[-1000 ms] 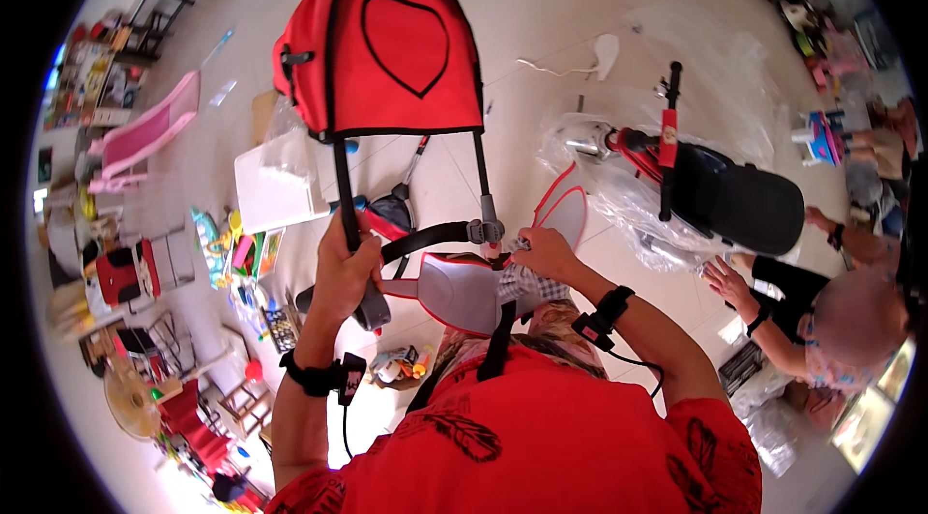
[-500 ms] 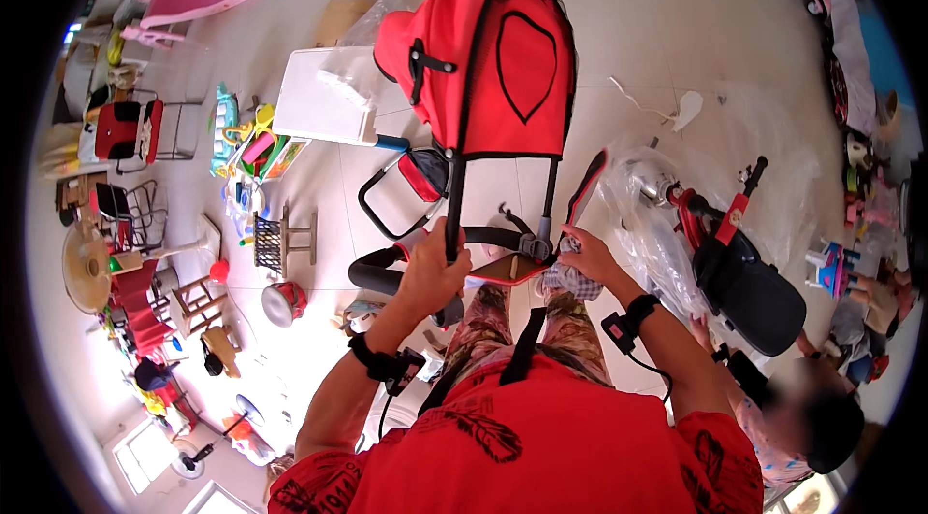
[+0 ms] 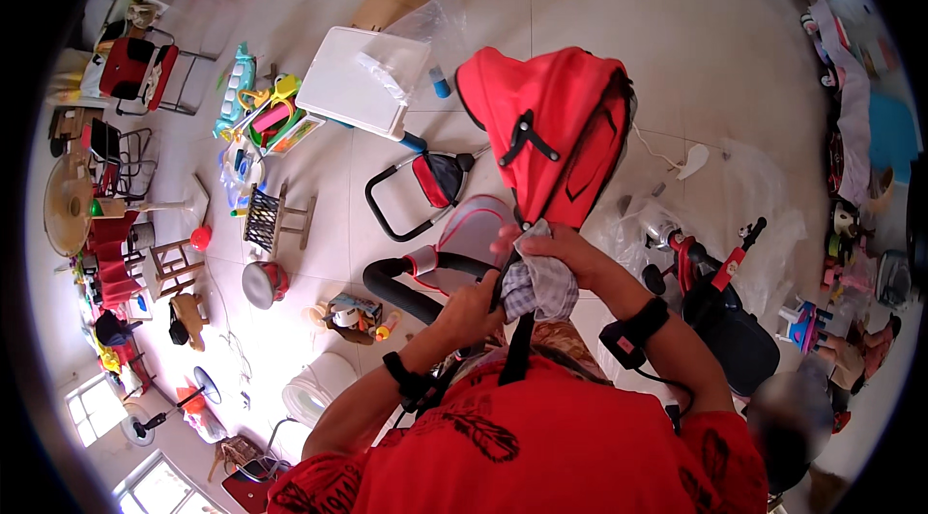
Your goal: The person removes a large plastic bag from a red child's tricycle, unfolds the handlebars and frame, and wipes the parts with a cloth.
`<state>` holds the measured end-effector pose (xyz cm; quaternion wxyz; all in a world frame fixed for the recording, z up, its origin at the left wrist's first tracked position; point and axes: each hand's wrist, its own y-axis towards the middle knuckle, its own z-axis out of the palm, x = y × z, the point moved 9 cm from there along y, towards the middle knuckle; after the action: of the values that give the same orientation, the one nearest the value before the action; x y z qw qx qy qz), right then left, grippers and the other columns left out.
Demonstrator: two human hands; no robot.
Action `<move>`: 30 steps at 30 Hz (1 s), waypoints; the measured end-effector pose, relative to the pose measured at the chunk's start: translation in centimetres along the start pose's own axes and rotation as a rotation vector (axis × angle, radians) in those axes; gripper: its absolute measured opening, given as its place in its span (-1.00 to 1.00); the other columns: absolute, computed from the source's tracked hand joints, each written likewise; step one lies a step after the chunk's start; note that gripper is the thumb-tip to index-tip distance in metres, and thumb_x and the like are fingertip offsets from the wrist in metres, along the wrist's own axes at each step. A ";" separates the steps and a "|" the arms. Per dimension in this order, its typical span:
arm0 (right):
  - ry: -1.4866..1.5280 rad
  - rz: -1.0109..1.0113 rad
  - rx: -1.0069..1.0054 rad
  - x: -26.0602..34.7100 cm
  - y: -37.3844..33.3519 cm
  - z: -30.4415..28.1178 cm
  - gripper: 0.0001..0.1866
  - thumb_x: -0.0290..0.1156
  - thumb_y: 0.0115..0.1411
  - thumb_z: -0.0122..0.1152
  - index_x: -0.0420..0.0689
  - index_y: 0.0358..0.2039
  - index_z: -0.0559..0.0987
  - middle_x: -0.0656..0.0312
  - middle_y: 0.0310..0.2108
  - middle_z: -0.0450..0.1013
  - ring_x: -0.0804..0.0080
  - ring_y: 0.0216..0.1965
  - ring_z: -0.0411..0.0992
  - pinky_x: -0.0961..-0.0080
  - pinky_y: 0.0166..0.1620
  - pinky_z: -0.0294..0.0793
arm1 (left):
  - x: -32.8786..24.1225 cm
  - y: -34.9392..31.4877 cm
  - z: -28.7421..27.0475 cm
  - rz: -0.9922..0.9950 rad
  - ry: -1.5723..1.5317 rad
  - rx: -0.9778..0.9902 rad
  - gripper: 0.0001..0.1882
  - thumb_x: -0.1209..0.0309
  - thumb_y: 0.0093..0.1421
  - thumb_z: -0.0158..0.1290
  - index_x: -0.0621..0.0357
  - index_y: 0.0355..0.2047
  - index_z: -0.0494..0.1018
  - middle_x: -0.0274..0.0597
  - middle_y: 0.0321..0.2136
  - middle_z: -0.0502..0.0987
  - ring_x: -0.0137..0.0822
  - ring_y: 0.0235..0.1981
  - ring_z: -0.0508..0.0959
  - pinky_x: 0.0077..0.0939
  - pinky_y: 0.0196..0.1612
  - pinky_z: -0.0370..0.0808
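Observation:
A red stroller canopy point(image 3: 541, 123) with black trim leans to the right in front of me, joined by dark poles to a grey seat point(image 3: 481, 224) edged in red. A black padded bar point(image 3: 387, 284) curves out at the seat's left. My left hand point(image 3: 468, 313) is closed round a dark pole of the frame, low down and close to my body. In my right hand point(image 3: 570, 255) is a grey checked cloth point(image 3: 543, 284), pressed against the frame near the canopy's lower end. The cloth hides part of the pole and the right fingertips.
On the floor, left of the seat, lie a black handle frame with a red-black pouch point(image 3: 440, 181), a white table point(image 3: 362, 79), bright toys point(image 3: 275, 118) and stools point(image 3: 265, 284). A tricycle part with a black seat point(image 3: 730, 335) stands right, by plastic film and another person point(image 3: 793, 427).
The canopy has swung from upright to tilted right and dropped nearer me. My right hand has brought the cloth from the seat's lower right up to the frame, beside my left hand.

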<state>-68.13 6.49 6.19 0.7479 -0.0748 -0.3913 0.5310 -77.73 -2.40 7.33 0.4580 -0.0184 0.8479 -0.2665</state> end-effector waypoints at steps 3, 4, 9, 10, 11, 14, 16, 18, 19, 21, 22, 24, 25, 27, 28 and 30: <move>0.029 0.094 0.032 -2.1 0.3 0.5 -0.66 -0.33 0.10 0.22 -0.23 -0.14 0.49 0.15 -0.28 0.51 0.47 -0.25 0.48 0.52 -0.15 0.49 | -0.5 -0.4 0.0 0.034 -0.022 0.042 -0.51 0.37 0.03 0.06 0.29 -0.06 0.19 0.23 -0.57 0.46 0.26 -0.47 0.49 0.00 -0.43 0.38; 0.031 0.080 0.023 -2.6 0.3 0.4 -0.67 -0.33 0.10 0.22 -0.23 -0.15 0.50 0.15 -0.28 0.51 0.47 -0.26 0.48 0.51 -0.15 0.49 | -0.6 -0.6 -0.2 0.041 -0.031 0.054 -0.50 0.36 0.03 0.06 0.28 -0.05 0.19 0.22 -0.57 0.47 0.25 -0.47 0.49 0.00 -0.43 0.38; 0.024 0.075 -0.019 -4.0 0.2 -0.6 -0.73 -0.35 0.11 0.19 -0.23 -0.21 0.51 0.16 -0.31 0.51 0.38 -0.23 0.49 0.45 -0.10 0.47 | 0.1 -1.5 -0.5 0.026 0.117 0.164 -0.44 0.14 0.07 0.09 0.21 -0.03 0.23 0.11 -0.57 0.49 0.14 -0.48 0.53 -0.10 -0.42 0.41; 0.017 0.083 -0.041 -3.8 0.0 -0.7 -0.74 -0.36 0.12 0.18 -0.24 -0.22 0.51 0.15 -0.31 0.51 0.34 -0.21 0.49 0.42 -0.07 0.47 | 0.4 -1.7 -0.6 0.023 0.177 0.195 -0.46 0.12 0.07 0.08 0.21 -0.05 0.26 0.11 -0.56 0.50 0.13 -0.47 0.53 -0.10 -0.41 0.42; 0.042 0.081 -0.025 -3.8 0.3 -0.8 -0.74 -0.36 0.12 0.18 -0.24 -0.22 0.52 0.15 -0.31 0.51 0.36 -0.22 0.49 0.43 -0.09 0.47 | 0.8 -1.9 -0.8 0.021 0.240 0.229 -0.47 0.11 0.07 0.08 0.20 -0.07 0.29 0.11 -0.55 0.50 0.12 -0.46 0.53 -0.10 -0.40 0.42; 0.084 0.054 0.011 -3.0 1.1 -1.1 -0.73 -0.34 0.11 0.19 -0.23 -0.22 0.53 0.16 -0.30 0.51 0.43 -0.26 0.49 0.46 -0.14 0.48 | 1.0 -1.7 -2.3 0.011 0.286 0.148 -0.47 0.05 0.05 0.05 0.17 -0.08 0.38 0.14 -0.50 0.52 0.14 -0.40 0.54 -0.06 -0.35 0.44; 0.044 0.013 0.012 -1.1 1.6 -0.1 -0.72 -0.32 0.10 0.22 -0.23 -0.23 0.54 0.17 -0.30 0.51 0.51 -0.29 0.47 0.50 -0.18 0.47 | 1.0 -1.4 -3.5 -0.035 0.333 0.082 -0.47 0.04 0.04 0.03 0.16 -0.09 0.42 0.16 -0.47 0.53 0.14 -0.38 0.55 -0.07 -0.31 0.46; -0.044 -0.058 0.005 0.6 2.0 1.1 -0.70 -0.27 0.07 0.27 -0.22 -0.26 0.56 0.22 -0.29 0.51 0.58 -0.31 0.45 0.58 -0.22 0.43 | 0.4 -0.9 -5.7 -0.020 0.300 0.059 -0.48 0.03 0.05 0.03 0.19 -0.13 0.45 0.17 -0.47 0.53 0.13 -0.38 0.55 -0.07 -0.32 0.46; -0.154 -0.067 -0.075 0.2 2.7 0.5 -0.69 -0.25 0.06 0.29 -0.21 -0.27 0.56 0.25 -0.31 0.51 0.60 -0.33 0.44 0.60 -0.22 0.42 | 1.2 -0.3 -6.4 -0.044 0.351 0.079 -0.47 0.02 0.06 0.03 0.22 -0.14 0.46 0.17 -0.47 0.53 0.13 -0.38 0.55 -0.07 -0.32 0.46; -0.266 -0.128 -0.162 -0.8 4.3 -0.2 -0.69 -0.27 0.04 0.31 -0.21 -0.27 0.56 0.31 -0.36 0.52 0.61 -0.33 0.44 0.61 -0.19 0.41 | 3.4 0.7 -8.5 -0.045 0.405 0.099 -0.47 0.02 0.07 0.03 0.25 -0.16 0.46 0.15 -0.50 0.53 0.14 -0.40 0.55 -0.07 -0.33 0.45; -0.226 -0.197 -0.258 -1.7 4.4 -1.0 -0.67 -0.25 0.00 0.35 -0.18 -0.28 0.57 0.31 -0.38 0.52 0.61 -0.33 0.44 0.61 -0.19 0.38 | 4.6 1.5 -9.3 -0.018 0.400 0.105 -0.48 0.02 0.07 0.04 0.26 -0.18 0.46 0.14 -0.52 0.53 0.14 -0.42 0.55 -0.07 -0.34 0.45; -0.134 -0.196 -0.355 -4.1 3.2 -2.0 -0.66 -0.29 0.02 0.33 -0.22 -0.25 0.55 0.25 -0.34 0.53 0.54 -0.27 0.47 0.61 -0.14 0.42 | 6.5 2.8 -10.2 -0.066 0.387 0.173 -0.57 0.09 0.06 0.05 0.25 -0.29 0.47 0.09 -0.58 0.53 0.13 -0.47 0.54 -0.08 -0.34 0.45; -0.108 -0.178 -0.409 -6.0 2.4 -2.8 -0.66 -0.29 0.02 0.33 -0.22 -0.24 0.55 0.24 -0.34 0.53 0.54 -0.27 0.47 0.60 -0.14 0.42 | 6.6 3.6 -10.3 -0.050 0.385 0.201 -0.57 0.08 0.06 0.03 0.25 -0.32 0.47 0.10 -0.58 0.53 0.13 -0.47 0.54 -0.08 -0.33 0.45; -0.042 -0.143 -0.502 -11.3 1.0 -4.5 -0.66 -0.29 0.01 0.33 -0.21 -0.24 0.55 0.23 -0.33 0.54 0.52 -0.26 0.47 0.58 -0.14 0.41 | 7.4 4.9 -10.4 -0.031 0.416 0.236 -0.56 0.06 0.06 0.01 0.26 -0.38 0.49 0.11 -0.58 0.53 0.13 -0.47 0.54 -0.09 -0.32 0.45; -0.087 -0.117 -0.596 -14.3 0.3 -5.4 -0.66 -0.28 0.01 0.33 -0.21 -0.25 0.55 0.23 -0.33 0.54 0.52 -0.27 0.47 0.57 -0.14 0.41 | 8.7 5.7 -10.1 -0.029 0.443 0.237 -0.56 0.05 0.06 0.00 0.26 -0.40 0.49 0.11 -0.58 0.53 0.13 -0.47 0.54 -0.09 -0.32 0.45; -0.174 -0.054 -0.787 -20.6 -1.4 -7.3 -0.67 -0.27 0.01 0.33 -0.21 -0.26 0.56 0.23 -0.34 0.54 0.52 -0.27 0.46 0.54 -0.14 0.41 | 10.8 7.1 -9.6 -0.032 0.477 0.243 -0.55 0.04 0.05 -0.01 0.27 -0.43 0.50 0.12 -0.58 0.53 0.13 -0.46 0.54 -0.09 -0.32 0.45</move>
<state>-64.92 -9.42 -8.52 0.6399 -0.2997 -0.6286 0.3250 -90.01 4.91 -0.03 0.2400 0.0867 0.8932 -0.3702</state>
